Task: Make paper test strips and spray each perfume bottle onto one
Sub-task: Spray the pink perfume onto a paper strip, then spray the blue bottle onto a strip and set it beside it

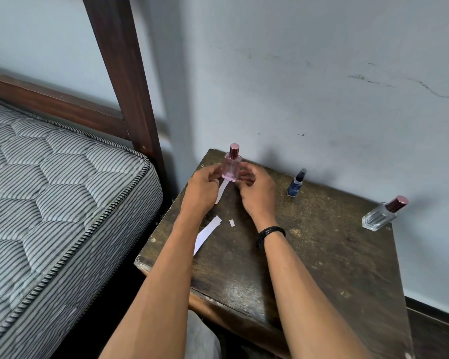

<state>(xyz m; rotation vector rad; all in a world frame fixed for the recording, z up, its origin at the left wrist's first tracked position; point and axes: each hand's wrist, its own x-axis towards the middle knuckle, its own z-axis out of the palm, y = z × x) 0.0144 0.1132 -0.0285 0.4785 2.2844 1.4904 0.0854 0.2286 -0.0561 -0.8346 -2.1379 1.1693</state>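
Note:
A pink perfume bottle (232, 165) with a rose metallic cap stands upright at the table's far left corner. My left hand (202, 189) pinches a narrow white paper strip (222, 191) that hangs just in front of the bottle's base. My right hand (255, 187) curls beside the bottle on its right, fingertips close to it and to the strip's top; whether they touch is hidden. A small dark blue spray bottle (296, 183) stands further right. A clear square bottle (382, 215) with a maroon cap stands at the far right edge.
A larger white paper piece (205, 234) and a tiny paper scrap (231, 223) lie on the worn dark wooden table (322, 255). A striped mattress (49, 190) and a dark wooden bedpost (125, 81) are on the left. The wall runs right behind the bottles.

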